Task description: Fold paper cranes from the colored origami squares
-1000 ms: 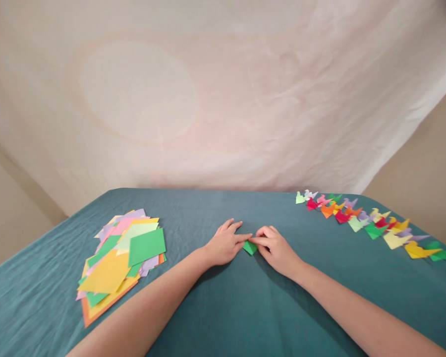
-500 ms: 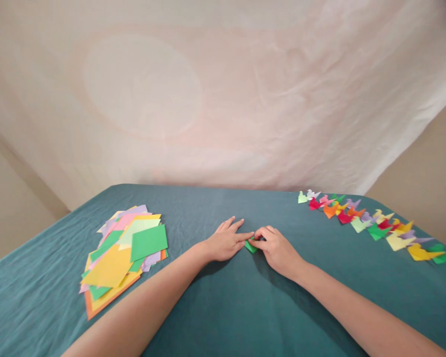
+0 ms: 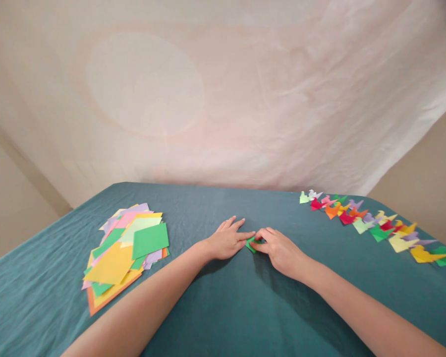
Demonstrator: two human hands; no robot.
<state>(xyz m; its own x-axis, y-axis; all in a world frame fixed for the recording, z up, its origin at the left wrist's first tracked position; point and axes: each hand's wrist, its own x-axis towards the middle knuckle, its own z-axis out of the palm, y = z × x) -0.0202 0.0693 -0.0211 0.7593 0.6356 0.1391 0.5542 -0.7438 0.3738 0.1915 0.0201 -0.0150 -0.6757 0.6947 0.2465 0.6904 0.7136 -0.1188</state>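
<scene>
A small folded green paper lies on the teal tablecloth between my two hands. My left hand rests flat on the cloth, fingers stretched out, its fingertips touching the paper's left side. My right hand has its fingers curled and pinches the paper's right side. Most of the paper is hidden under my fingers.
A loose pile of coloured paper squares lies at the left. A row of several folded paper figures runs along the right edge of the table. A pale wrinkled sheet hangs behind.
My right fingers have closed further over the green paper, so less of it shows. The view has shifted slightly; my left hand stays flat.
</scene>
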